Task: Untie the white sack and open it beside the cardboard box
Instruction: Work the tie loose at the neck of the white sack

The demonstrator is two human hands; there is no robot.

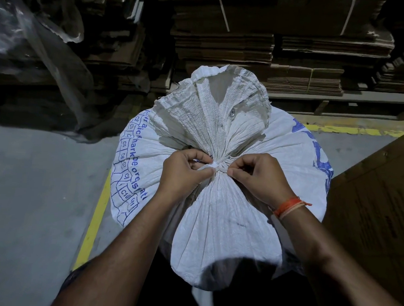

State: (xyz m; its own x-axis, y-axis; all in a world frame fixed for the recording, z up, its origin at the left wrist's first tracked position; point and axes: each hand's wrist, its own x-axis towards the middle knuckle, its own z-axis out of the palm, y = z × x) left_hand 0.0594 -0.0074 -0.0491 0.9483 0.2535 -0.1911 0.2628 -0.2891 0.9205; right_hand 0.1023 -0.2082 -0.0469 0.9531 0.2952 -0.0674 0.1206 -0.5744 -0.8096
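A full white woven sack [218, 216] with blue print stands upright in the middle, its neck gathered and bound by a white tie [215, 166]. Above the tie the sack's loose mouth fans out. My left hand [183, 173] pinches the tie's left end with curled fingers. My right hand [257, 174], an orange thread on its wrist, pinches the tie at the knot's right side. A brown cardboard box [379, 201] stands right beside the sack.
Stacks of flattened cardboard [251, 44] on a pallet rise behind the sack. Clear plastic sheeting [44, 41] hangs at the upper left. Yellow floor lines [93, 224] run along the grey concrete floor on the left and at the far right.
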